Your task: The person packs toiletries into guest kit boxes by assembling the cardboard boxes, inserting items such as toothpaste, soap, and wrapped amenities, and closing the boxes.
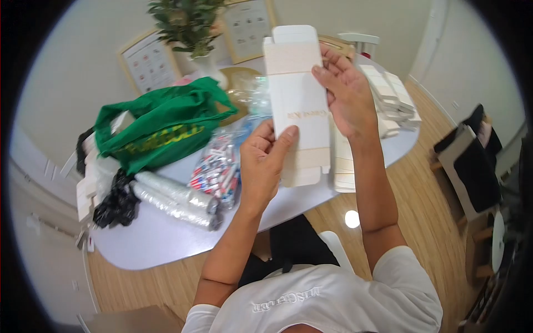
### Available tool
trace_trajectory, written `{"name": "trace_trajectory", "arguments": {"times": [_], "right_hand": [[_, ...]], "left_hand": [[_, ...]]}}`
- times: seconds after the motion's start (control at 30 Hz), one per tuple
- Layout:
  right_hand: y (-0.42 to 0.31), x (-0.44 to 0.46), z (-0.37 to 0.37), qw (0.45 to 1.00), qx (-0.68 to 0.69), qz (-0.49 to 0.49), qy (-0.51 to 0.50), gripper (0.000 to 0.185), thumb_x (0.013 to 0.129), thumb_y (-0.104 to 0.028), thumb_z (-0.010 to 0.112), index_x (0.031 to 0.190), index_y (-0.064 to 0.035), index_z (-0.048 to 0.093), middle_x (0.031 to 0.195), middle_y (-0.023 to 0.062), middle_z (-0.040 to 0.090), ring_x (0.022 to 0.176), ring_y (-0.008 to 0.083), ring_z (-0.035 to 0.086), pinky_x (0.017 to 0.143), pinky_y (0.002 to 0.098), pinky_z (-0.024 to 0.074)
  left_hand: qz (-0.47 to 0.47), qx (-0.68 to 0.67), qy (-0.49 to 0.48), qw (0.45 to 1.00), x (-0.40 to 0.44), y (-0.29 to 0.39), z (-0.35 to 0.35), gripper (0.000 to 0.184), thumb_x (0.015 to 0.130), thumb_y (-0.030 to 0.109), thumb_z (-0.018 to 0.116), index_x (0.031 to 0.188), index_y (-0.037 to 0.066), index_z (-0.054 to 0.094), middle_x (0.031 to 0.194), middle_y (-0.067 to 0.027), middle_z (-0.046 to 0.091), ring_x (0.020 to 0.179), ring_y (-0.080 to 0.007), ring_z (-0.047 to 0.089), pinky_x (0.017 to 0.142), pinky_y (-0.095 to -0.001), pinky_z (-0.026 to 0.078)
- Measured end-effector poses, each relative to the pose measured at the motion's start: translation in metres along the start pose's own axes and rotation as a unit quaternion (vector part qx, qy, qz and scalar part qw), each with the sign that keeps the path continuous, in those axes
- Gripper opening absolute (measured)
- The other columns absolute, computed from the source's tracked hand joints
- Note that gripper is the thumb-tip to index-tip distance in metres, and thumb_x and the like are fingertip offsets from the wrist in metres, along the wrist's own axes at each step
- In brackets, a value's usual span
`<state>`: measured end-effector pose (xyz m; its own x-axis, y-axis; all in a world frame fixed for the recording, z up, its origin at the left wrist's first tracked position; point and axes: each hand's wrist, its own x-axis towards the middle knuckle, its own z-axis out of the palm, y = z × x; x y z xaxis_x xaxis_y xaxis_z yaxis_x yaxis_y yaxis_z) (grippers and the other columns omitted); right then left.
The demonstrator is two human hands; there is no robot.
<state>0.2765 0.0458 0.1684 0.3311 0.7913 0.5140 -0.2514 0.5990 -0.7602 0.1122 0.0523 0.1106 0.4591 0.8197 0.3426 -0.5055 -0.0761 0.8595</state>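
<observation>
A flattened white carton point(300, 94) with gold lettering and pale tan bands is held up above the table, its end flaps sticking out at top and bottom. My left hand point(265, 152) grips its left edge low down, thumb lying on the front. On the upper right edge, my right hand point(347, 86) pinches the carton between thumb and fingers. Behind my right forearm lie more flat white cartons point(344, 166), partly hidden. Just left of my left hand is a clear bag of small red, white and blue packets point(217, 169).
A green bag point(161, 125), silvery plastic rolls point(177, 197) and a black plastic bag point(115, 200) lie on the left of the white table point(150, 250). White boxes point(391, 100) are piled at right. A plant point(186, 25) and framed sheets point(149, 62) stand behind.
</observation>
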Motion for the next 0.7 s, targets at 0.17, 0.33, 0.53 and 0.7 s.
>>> {"name": "trace_trajectory", "arguments": {"times": [0.17, 0.33, 0.53, 0.7], "right_hand": [[0.041, -0.041, 0.063, 0.980, -0.068, 0.098, -0.161, 0.050, 0.081, 0.002, 0.063, 0.127, 0.0066, 0.043, 0.106, 0.0105, 0.060, 0.094, 0.0120, 0.058, 0.083, 0.0251, 0.0473], [0.100, -0.049, 0.122, 0.968, 0.050, 0.157, -0.189, 0.046, 0.081, 0.004, 0.060, 0.124, 0.0066, 0.046, 0.110, 0.0126, 0.061, 0.096, 0.0131, 0.059, 0.085, 0.0254, 0.0473], [0.123, -0.020, 0.131, 0.975, 0.030, 0.063, -0.210, 0.035, 0.080, 0.010, 0.055, 0.113, -0.0006, 0.058, 0.104, 0.0069, 0.062, 0.097, 0.0134, 0.058, 0.087, 0.0250, 0.0468], [0.120, -0.006, 0.134, 0.946, -0.150, -0.178, -0.227, 0.036, 0.081, 0.018, 0.047, 0.106, -0.0029, 0.063, 0.106, 0.0062, 0.059, 0.094, 0.0131, 0.057, 0.087, 0.0247, 0.0458]], "left_hand": [[0.157, -0.080, 0.176, 0.969, -0.007, 0.035, -0.071, 0.022, 0.089, 0.006, 0.059, 0.107, -0.004, 0.053, 0.102, -0.0106, 0.062, 0.091, -0.0121, 0.061, 0.082, -0.0258, 0.048], [0.209, -0.014, 0.235, 0.949, -0.022, 0.062, -0.133, 0.035, 0.090, 0.023, 0.059, 0.112, -0.003, 0.051, 0.109, -0.0136, 0.061, 0.099, -0.0171, 0.060, 0.088, -0.0321, 0.048], [0.033, -0.285, -0.043, 0.957, -0.045, 0.095, -0.180, 0.093, 0.081, 0.075, 0.032, 0.133, -0.002, 0.037, 0.135, -0.0167, 0.044, 0.123, -0.0314, 0.045, 0.097, -0.0529, 0.042], [-0.164, -0.019, -0.112, 0.980, -0.043, 0.109, -0.178, 0.082, 0.083, 0.038, 0.064, 0.141, -0.004, 0.023, 0.134, -0.0228, 0.041, 0.120, -0.0360, 0.047, 0.093, -0.0530, 0.045]]}}
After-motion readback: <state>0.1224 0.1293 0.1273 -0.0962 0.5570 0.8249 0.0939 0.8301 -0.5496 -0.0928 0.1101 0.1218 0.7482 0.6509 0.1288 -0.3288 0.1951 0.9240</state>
